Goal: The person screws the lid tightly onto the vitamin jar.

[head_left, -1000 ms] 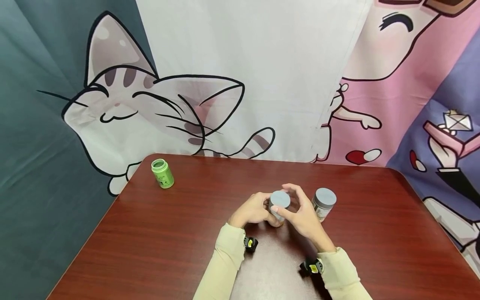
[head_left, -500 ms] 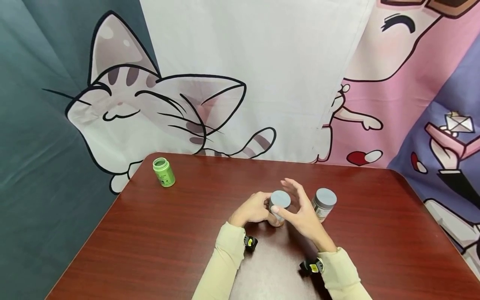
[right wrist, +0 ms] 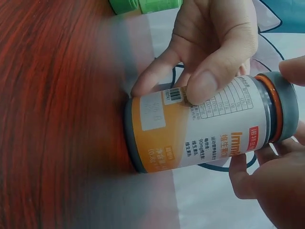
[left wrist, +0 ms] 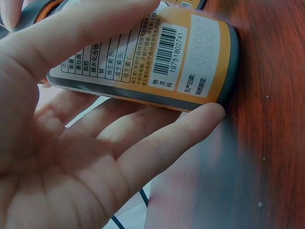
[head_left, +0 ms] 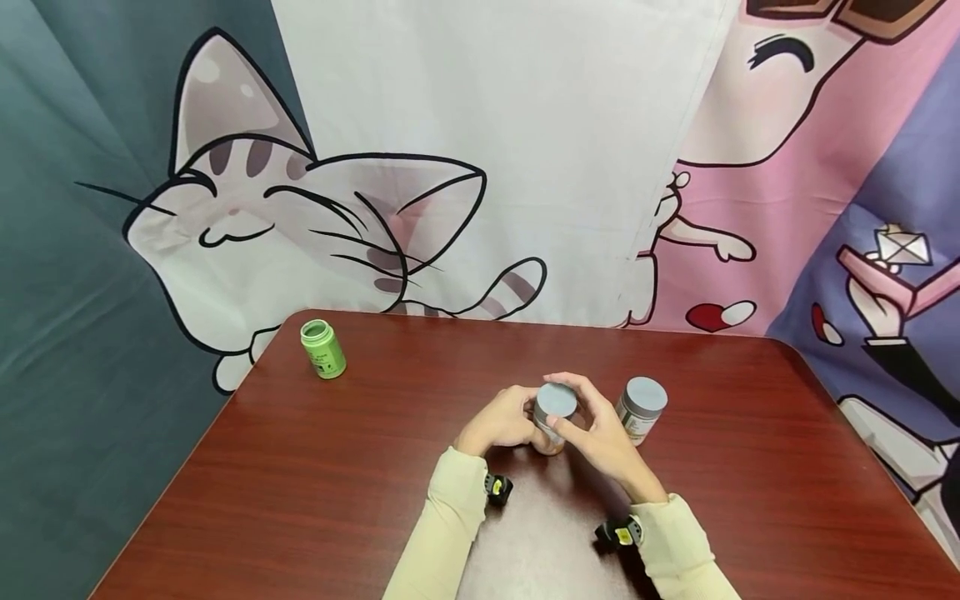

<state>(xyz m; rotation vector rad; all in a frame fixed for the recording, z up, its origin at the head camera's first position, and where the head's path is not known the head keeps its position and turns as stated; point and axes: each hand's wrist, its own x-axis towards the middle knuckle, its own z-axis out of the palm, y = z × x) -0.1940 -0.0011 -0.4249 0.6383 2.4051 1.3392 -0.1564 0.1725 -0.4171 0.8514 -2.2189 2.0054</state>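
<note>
A supplement bottle (right wrist: 200, 129) with a white-and-orange label stands upright on the table between the hands. My left hand (head_left: 504, 421) grips its body, thumb across the label and fingers round the other side. My right hand (head_left: 603, 433) holds the grey lid (head_left: 557, 400) at the top, thumb on the near side and fingers over the far side. An orange ring (right wrist: 271, 107) shows just under the lid in the right wrist view. Right of the right hand stands a second grey-lidded bottle (head_left: 641, 408), its label facing forward.
A green bottle (head_left: 324, 352) with an uncovered mouth stands near the table's back left corner. The reddish-brown table (head_left: 300, 475) ends at the back against a cartoon-printed cloth (head_left: 540, 150). A small black camera is strapped to each wrist.
The right fingers lifted off the lid half a second ago and now lie round it again. The left hand keeps its grip; both bottles stay in place.
</note>
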